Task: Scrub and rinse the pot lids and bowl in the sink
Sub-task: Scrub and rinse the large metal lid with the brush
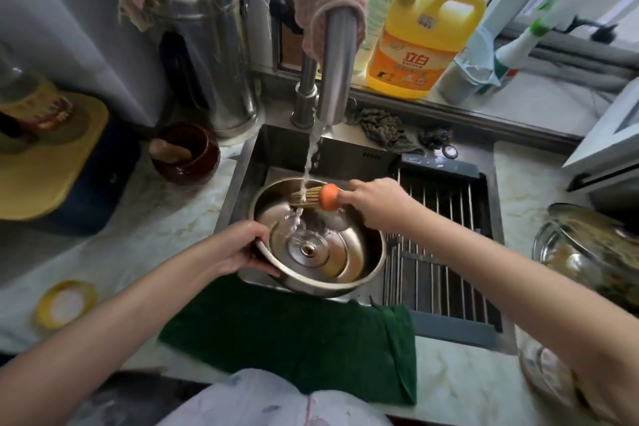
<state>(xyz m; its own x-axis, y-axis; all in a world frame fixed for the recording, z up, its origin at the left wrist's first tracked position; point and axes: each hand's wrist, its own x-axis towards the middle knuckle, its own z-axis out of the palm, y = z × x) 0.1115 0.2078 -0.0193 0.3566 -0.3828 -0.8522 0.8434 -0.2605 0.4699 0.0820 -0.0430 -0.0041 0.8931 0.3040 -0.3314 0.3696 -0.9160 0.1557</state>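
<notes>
**Washing Up**

The bowl (328, 288) is in the sink (276, 149), with a lid (333, 252) lying inside it. The left hand (242, 247) curls round its rim at 9 o'clock. At 1 o'clock the right hand (373, 204) grips a brush (313, 197), bristles under the running water (311, 152).

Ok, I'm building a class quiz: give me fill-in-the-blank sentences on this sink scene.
The right hand holds a brush with an ____ collar under the water.
The left hand grips the bowl by its ____.
A pot lid lies ____ the bowl.
The towel over the front edge of the sink is ____.
Missing: orange; rim; inside; green.
</notes>
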